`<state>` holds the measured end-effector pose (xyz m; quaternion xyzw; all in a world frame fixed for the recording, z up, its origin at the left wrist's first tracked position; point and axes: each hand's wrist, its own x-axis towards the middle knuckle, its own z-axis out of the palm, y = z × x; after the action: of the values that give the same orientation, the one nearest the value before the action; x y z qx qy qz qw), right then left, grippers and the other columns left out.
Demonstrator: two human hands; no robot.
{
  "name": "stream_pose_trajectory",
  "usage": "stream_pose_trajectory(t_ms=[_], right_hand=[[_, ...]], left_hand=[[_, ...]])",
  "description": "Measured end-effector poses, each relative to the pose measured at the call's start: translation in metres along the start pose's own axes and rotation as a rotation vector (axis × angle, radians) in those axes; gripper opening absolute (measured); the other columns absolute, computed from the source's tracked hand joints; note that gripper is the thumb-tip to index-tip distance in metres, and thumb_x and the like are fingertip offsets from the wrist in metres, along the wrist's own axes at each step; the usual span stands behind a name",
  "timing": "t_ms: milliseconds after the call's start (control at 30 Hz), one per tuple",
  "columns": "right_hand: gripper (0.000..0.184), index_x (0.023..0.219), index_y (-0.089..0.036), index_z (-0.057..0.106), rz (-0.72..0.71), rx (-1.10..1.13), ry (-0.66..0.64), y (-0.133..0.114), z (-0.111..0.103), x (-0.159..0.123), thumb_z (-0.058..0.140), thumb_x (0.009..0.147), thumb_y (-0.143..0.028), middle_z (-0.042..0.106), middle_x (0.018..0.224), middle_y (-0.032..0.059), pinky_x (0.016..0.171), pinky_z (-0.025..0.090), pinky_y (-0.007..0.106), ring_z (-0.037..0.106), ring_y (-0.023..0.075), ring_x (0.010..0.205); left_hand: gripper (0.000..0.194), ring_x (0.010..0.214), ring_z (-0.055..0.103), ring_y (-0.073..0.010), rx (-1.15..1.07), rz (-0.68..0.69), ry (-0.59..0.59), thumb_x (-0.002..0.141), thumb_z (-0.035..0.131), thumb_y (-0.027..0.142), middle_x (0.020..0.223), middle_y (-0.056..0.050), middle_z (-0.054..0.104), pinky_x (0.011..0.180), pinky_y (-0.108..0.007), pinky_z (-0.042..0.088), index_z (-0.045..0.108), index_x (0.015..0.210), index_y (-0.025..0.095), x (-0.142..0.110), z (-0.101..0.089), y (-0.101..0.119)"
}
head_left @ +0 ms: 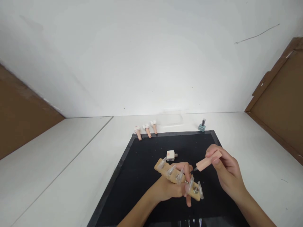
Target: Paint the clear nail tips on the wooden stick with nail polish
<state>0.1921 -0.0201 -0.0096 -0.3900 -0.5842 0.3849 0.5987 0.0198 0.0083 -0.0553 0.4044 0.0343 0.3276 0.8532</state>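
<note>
My left hand (171, 189) is closed around a wooden nail-tip stand (165, 171), which slants down to the right above the black mat. Several clear false nails (181, 176) stick up along the stand. In a pinch, the fingers of my right hand (227, 171) hold a nail polish brush (205, 163) by its pink cap. Its dark tip points left, close to the fingers of my left hand; I cannot tell whether it touches a false nail. Beyond the stand, a white nail polish bottle (170, 155) with its neck uncovered lies on the mat.
Three pink-capped white polish bottles (146, 130) lie at the mat's back left edge. A teal polish bottle (202, 126) with a silver cap stands at the back right. Behind the black mat (132, 176) is a clear tray (174, 120). Brown panels (279, 97) flank the white table.
</note>
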Motion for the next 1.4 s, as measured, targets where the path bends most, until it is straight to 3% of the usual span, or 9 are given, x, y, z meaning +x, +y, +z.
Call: stream_pose_trajectory(t_ms=[167,367,467,667,800,1033,1200,1400], right_hand=[[0.028,0.08,-0.024,0.062,0.02,0.092,0.032,0.002,0.0,-0.001,0.053,0.089,-0.049,0.047,0.069,0.0005,0.055,0.036,0.028,0.043,0.017,0.061],[0.025,0.084,-0.025,0.063,-0.04,0.095,-0.195,-0.008,0.001,0.001,0.052,0.09,-0.047,0.049,0.071,0.0011,0.054,0.036,0.028,0.046,0.0176,0.064],[0.024,0.085,-0.025,0.061,-0.068,0.011,-0.226,-0.011,0.001,0.002,0.05,0.092,-0.045,0.051,0.072,0.0016,0.057,0.038,0.029,0.048,0.0182,0.066],[0.022,0.086,-0.024,0.059,-0.072,-0.065,-0.167,-0.008,-0.001,0.002,0.048,0.094,-0.041,0.05,0.075,0.0011,0.057,0.038,0.028,0.048,0.017,0.065],[0.021,0.084,-0.025,0.058,-0.078,-0.089,-0.148,-0.007,-0.002,0.003,0.047,0.095,-0.039,0.052,0.074,0.0005,0.059,0.038,0.027,0.048,0.0164,0.066],[0.024,0.082,-0.025,0.058,-0.051,0.008,-0.036,-0.004,-0.002,0.002,0.049,0.094,-0.043,0.05,0.07,-0.0002,0.059,0.036,0.028,0.045,0.0166,0.065],[0.027,0.081,-0.024,0.059,-0.018,0.073,-0.18,-0.006,-0.001,0.001,0.049,0.093,-0.046,0.046,0.069,-0.0011,0.055,0.032,0.028,0.042,0.0156,0.062],[0.027,0.08,-0.024,0.055,-0.056,-0.044,-0.299,-0.013,-0.001,0.003,0.046,0.095,-0.044,0.049,0.068,-0.001,0.056,0.032,0.028,0.043,0.0162,0.064]], left_hand=[[0.028,0.051,0.061,-0.0069,-0.014,0.022,-0.007,0.066,0.081,0.02,0.065,0.003,0.055,0.047,-0.017,0.056,0.055,0.07,0.012,-0.002,-0.001,0.0],[0.03,0.052,0.061,-0.008,0.11,-0.017,0.047,0.066,0.08,0.025,0.067,0.002,0.053,0.044,-0.015,0.052,0.053,0.067,0.012,0.004,0.002,0.007],[0.031,0.049,0.06,-0.0068,0.199,-0.044,0.089,0.068,0.079,0.026,0.067,0.003,0.052,0.042,-0.014,0.05,0.051,0.066,0.012,0.004,0.003,0.008],[0.035,0.052,0.061,-0.0086,0.245,-0.056,0.099,0.064,0.081,0.029,0.067,0.003,0.052,0.046,-0.018,0.054,0.051,0.066,0.012,0.002,0.002,0.006],[0.037,0.049,0.061,-0.0074,0.306,-0.086,0.109,0.064,0.081,0.032,0.066,0.004,0.052,0.044,-0.015,0.049,0.05,0.067,0.013,0.001,0.003,0.007],[0.038,0.046,0.06,-0.0075,0.389,-0.101,0.117,0.066,0.079,0.038,0.062,0.004,0.054,0.042,-0.015,0.044,0.049,0.066,0.014,-0.002,0.005,0.011],[0.035,0.048,0.062,-0.0083,0.427,-0.114,0.14,0.063,0.081,0.029,0.063,0.003,0.056,0.043,-0.014,0.045,0.05,0.065,0.013,0.001,0.007,0.013],[0.027,0.049,0.062,-0.0088,0.391,-0.177,0.198,0.057,0.077,0.006,0.062,0.003,0.059,0.045,-0.016,0.049,0.052,0.063,0.013,0.005,0.009,0.01]])
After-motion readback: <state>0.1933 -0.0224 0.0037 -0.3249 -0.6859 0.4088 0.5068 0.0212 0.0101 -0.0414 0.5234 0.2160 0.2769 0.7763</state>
